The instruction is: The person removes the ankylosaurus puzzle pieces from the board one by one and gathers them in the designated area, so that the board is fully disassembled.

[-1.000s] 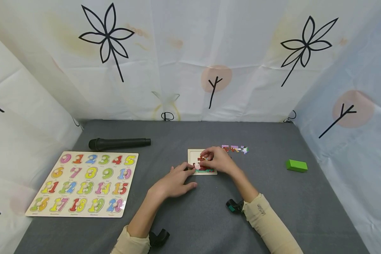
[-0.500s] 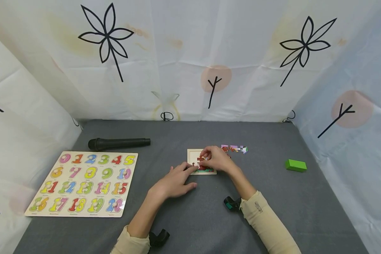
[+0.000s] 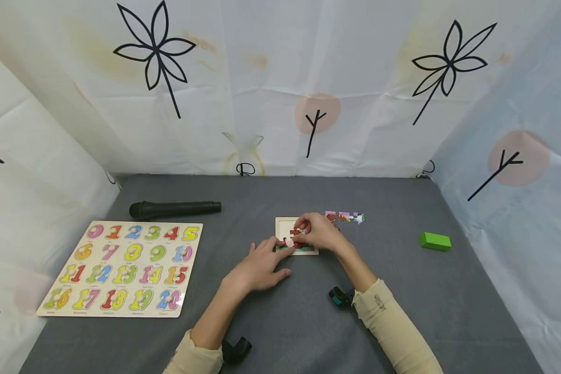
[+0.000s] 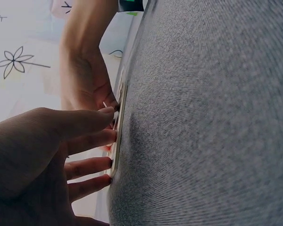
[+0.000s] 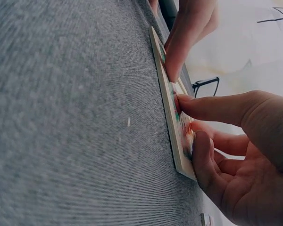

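A small wooden jigsaw tray (image 3: 282, 224) lies mid-table, its lower part filled with brown, pink and green picture pieces. My left hand (image 3: 259, 266) rests at its left edge with extended fingers; the index fingertip touches the pieces. Over the tray, my right hand (image 3: 321, 231) pinches a brown jigsaw piece (image 3: 295, 232) between thumb and fingers; they hide most of it. In the left wrist view the left fingertips touch the tray's rim (image 4: 116, 153). The right wrist view has the right thumb (image 5: 212, 109) low against the pieces. Several loose jigsaw pieces (image 3: 344, 216) lie behind the right hand.
A number puzzle board (image 3: 135, 254) covers the table's left side, with a black microphone (image 3: 175, 209) behind it. To the right sits a green block (image 3: 436, 241). White patterned cloth (image 3: 271, 78) walls the table's back and sides.
The left index finger has shifted slightly right over the pieces. My right hand stays over the same spot with small finger movements. The whole view has tilted slightly.
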Motion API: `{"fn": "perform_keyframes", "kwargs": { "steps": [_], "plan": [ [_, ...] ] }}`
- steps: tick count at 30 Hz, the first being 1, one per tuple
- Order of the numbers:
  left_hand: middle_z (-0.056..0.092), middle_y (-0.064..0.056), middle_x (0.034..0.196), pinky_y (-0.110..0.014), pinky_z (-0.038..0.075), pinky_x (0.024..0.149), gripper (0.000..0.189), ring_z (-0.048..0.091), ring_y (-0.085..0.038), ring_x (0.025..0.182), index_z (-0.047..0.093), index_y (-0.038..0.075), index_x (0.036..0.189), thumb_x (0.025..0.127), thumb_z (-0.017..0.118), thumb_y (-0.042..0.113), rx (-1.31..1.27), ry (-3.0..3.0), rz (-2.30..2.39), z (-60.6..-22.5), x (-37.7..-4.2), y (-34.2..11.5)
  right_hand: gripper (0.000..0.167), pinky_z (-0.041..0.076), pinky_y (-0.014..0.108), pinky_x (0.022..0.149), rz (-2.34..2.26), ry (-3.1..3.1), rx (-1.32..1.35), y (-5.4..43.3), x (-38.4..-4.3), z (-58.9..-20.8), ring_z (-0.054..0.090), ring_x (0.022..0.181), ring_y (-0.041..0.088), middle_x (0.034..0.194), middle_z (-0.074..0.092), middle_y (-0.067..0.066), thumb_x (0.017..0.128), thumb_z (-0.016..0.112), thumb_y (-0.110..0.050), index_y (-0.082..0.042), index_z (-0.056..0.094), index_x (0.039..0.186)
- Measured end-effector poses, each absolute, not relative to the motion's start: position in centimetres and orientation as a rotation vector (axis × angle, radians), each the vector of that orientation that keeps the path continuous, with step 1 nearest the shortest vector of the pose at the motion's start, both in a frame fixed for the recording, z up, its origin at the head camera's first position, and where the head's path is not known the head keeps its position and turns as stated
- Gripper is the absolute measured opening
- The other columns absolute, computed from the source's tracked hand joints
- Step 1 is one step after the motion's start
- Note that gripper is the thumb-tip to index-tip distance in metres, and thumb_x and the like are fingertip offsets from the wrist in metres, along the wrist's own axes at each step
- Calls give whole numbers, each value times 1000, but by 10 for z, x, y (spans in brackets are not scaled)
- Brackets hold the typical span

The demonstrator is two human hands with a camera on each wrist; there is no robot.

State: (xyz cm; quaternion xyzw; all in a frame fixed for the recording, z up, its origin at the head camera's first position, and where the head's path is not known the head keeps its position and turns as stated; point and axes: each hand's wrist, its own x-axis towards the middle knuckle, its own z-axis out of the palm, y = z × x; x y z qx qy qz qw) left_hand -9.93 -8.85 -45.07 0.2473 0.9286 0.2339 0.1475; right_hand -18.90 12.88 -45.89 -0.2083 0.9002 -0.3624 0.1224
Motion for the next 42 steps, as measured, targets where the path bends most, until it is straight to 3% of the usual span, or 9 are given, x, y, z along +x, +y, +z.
{"fn": "perform_keyframes", "kwargs": {
  "steps": [16, 26, 29, 34, 42],
  "plan": [
    [53, -12, 154, -82, 27, 124, 52, 50, -38, 146, 62, 19, 156, 107, 70, 33, 689, 2663, 664, -449, -100, -88, 31, 58, 33, 81, -999, 2643, -630, 130, -188, -457, 70, 89, 19, 106, 76, 16, 94, 83, -18, 1, 72, 115],
    [53, -11, 154, -82, 27, 124, 52, 50, -37, 146, 62, 20, 156, 107, 70, 34, 685, 2668, 652, -451, -101, -88, 33, 51, 26, 72, -1022, 2633, -684, 131, -187, -459, 61, 78, 12, 109, 76, 16, 96, 81, -15, 1, 73, 124],
    [53, -12, 154, -82, 27, 124, 52, 50, -37, 147, 61, 21, 156, 107, 70, 35, 684, 2668, 648, -451, -101, -88, 30, 48, 25, 68, -1008, 2639, -708, 131, -186, -460, 57, 73, 9, 103, 75, 14, 97, 79, -14, -1, 74, 123],
    [53, -11, 155, -82, 27, 124, 53, 49, -36, 147, 61, 21, 157, 107, 70, 34, 675, 2665, 645, -451, -101, -87, 26, 49, 25, 66, -1048, 2634, -717, 133, -184, -460, 63, 75, 9, 93, 74, 11, 98, 80, -15, -3, 70, 119],
    [53, -10, 154, -81, 27, 125, 53, 48, -35, 148, 60, 21, 157, 107, 70, 35, 671, 2668, 644, -450, -101, -87, 19, 55, 26, 74, -1295, 2526, -673, 140, -182, -468, 71, 86, 14, 104, 76, 16, 102, 73, -6, -2, 70, 120]
  ]
}}
